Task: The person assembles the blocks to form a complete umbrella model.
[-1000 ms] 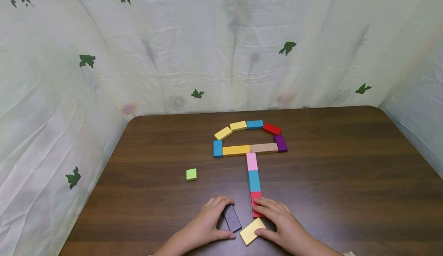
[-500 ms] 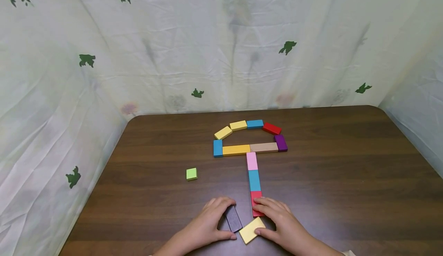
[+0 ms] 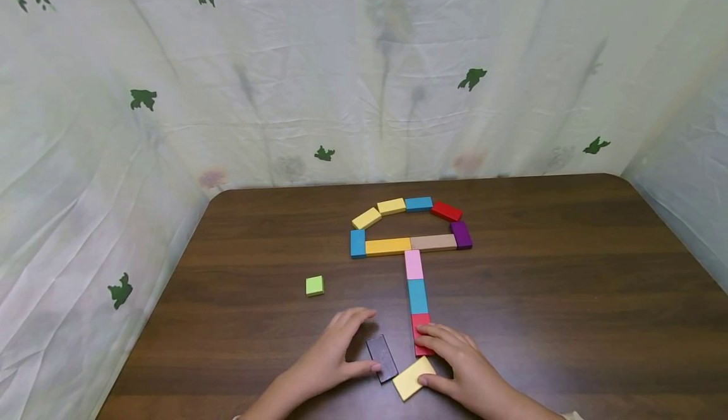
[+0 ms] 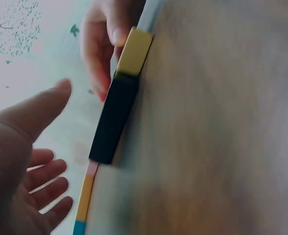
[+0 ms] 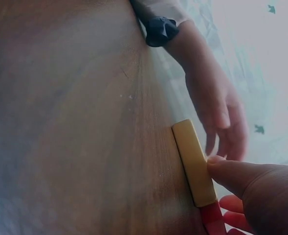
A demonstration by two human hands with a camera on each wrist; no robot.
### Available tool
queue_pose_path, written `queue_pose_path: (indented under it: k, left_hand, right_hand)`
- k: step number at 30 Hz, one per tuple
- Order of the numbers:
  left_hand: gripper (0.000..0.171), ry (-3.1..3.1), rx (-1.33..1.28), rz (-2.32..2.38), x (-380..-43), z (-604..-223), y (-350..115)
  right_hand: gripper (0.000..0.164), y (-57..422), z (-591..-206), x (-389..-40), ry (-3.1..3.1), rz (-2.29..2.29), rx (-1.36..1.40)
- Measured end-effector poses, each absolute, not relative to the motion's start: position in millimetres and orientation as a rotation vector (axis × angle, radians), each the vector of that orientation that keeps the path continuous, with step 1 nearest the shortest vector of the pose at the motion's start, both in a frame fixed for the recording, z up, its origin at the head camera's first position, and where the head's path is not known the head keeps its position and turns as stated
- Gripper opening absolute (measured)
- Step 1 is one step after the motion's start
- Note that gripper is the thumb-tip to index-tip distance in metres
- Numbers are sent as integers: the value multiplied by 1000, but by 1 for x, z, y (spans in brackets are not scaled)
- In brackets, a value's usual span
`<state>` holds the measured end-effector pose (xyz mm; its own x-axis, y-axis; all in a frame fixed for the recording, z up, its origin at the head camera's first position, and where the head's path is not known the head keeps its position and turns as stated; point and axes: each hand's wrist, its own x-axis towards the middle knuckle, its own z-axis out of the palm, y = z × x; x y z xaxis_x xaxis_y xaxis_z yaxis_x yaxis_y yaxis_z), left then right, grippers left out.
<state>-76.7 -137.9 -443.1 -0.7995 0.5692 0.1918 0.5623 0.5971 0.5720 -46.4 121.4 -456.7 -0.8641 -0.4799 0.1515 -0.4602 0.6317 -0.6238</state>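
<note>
My left hand (image 3: 327,350) stands beside the dark purple-grey block (image 3: 382,358), fingers spread and relaxed. Its thumb tip overlaps the block's near end in the head view, but in the left wrist view a gap shows between the hand (image 4: 21,147) and the dark block (image 4: 114,117). With its thumb, my right hand (image 3: 463,366) touches the pale yellow block (image 3: 412,380); its fingers rest on the red block (image 3: 419,326). The yellow block lies slanted, one corner close to the red block and another close to the dark one.
A stem of pink (image 3: 414,264) and teal blocks (image 3: 418,296) runs up from the red block to a closed outline of several blocks, including an orange one (image 3: 388,247) and a purple one (image 3: 461,235). A green block (image 3: 315,286) lies alone on the brown table (image 3: 540,306).
My left hand has let go of the dark block and drawn slightly left, its fingers opening. Just before, the dark block shifted a little to the right. The right hand stays put.
</note>
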Motion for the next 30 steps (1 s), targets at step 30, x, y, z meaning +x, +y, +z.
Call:
queue_pose_path:
  k: [30]
  left_hand:
    - [62, 3178, 511, 1117, -126, -462, -198]
  right_hand:
    - [55, 122, -460, -45, 2785, -1111, -833]
